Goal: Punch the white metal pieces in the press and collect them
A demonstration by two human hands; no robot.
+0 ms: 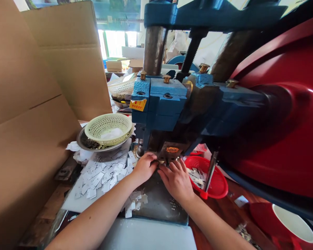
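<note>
Both hands are at the foot of a blue punch press [167,104], just under its steel ram block [172,151]. My left hand [145,167] is closed, thumb and fingers pinched together at the left of the die. Close beside it, my right hand [177,178] has its fingers bent forward, with the tips at the die opening. Whatever lies between the fingertips is too small and covered to make out. Many flat white tags [101,177], each with a small hole, lie heaped left of my left forearm. More pale tags [135,203] are scattered on the dark press bed [161,198].
A pale green basket [108,118] sits in a metal bowl of small metal parts at the left. Right of the press stands a red basket [219,184] holding tags, beside a metal rod [211,172]. A large red flywheel [281,121] fills the right; cardboard [23,139] walls the left.
</note>
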